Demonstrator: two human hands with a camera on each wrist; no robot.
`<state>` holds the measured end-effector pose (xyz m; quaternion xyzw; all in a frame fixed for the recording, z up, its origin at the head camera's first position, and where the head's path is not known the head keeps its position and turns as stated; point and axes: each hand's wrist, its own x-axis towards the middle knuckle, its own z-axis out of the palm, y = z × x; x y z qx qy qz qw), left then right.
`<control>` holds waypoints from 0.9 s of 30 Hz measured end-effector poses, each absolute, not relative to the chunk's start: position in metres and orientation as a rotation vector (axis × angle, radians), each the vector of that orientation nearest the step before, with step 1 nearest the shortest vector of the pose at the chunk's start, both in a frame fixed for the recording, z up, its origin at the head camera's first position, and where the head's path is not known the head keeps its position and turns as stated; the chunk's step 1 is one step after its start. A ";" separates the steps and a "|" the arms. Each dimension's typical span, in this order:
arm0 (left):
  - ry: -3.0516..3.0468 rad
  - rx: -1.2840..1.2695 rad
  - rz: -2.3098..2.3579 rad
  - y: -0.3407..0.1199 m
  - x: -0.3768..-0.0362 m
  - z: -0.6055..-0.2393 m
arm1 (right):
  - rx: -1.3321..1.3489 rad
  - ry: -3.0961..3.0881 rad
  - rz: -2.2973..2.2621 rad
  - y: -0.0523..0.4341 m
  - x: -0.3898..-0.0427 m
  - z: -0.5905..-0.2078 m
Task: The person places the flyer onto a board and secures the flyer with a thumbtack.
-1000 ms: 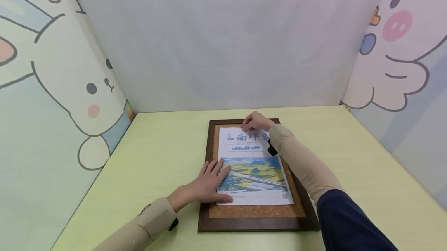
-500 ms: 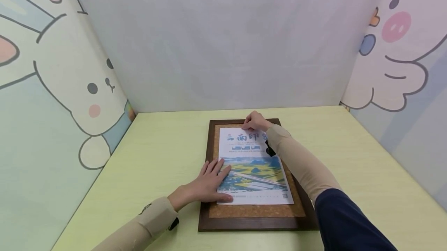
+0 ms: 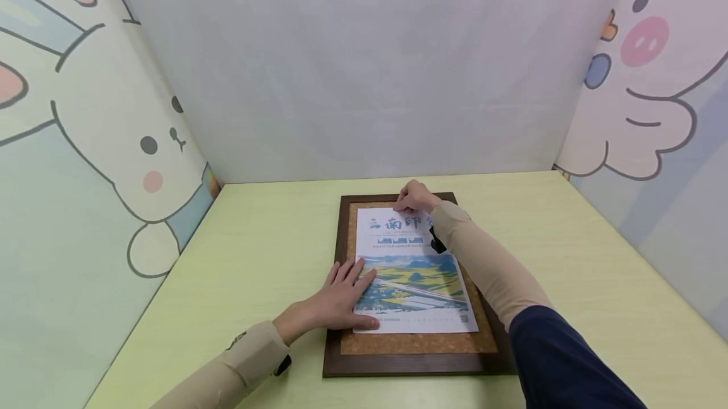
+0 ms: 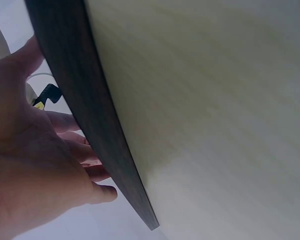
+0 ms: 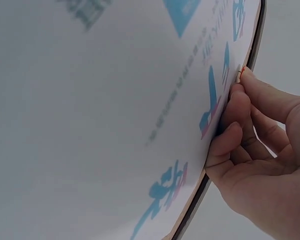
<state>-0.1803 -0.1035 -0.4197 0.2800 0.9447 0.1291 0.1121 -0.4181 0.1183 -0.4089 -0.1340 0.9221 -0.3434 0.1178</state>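
A printed poster (image 3: 409,251) with blue lettering and a blue-yellow landscape lies on a cork board (image 3: 418,344) with a dark brown wooden frame (image 3: 409,365). My left hand (image 3: 339,301) rests on the poster's lower left part, fingers spread and straight, its wrist over the frame's left side. At the poster's top edge, my right hand (image 3: 416,197) has its fingers curled. In the right wrist view, the thumb and forefinger of that hand pinch a small red pushpin (image 5: 242,71) at the paper's edge. Fingertips cover most of the pin.
The board lies flat on a pale yellow-green table (image 3: 261,244). A grey back wall (image 3: 370,80) rises behind the table, with cartoon-printed side walls (image 3: 114,131) to left and right. My right forearm (image 3: 495,257) crosses the board's right side.
My right wrist and forearm have shifted slightly left, while the fingers stay at the poster's top edge. My left hand and the poster have stayed in place.
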 end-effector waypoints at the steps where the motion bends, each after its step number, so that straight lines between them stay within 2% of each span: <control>1: 2.772 0.823 0.379 -0.104 -0.180 -0.420 | -0.388 2.694 -1.007 0.118 -0.418 -0.409; 19: 2.770 0.830 0.245 -0.099 -0.185 -0.413 | -0.440 2.780 -1.029 0.117 -0.410 -0.409; 27: 2.826 0.751 0.349 -0.109 -0.207 -0.393 | -0.742 2.873 -1.030 0.111 -0.381 -0.366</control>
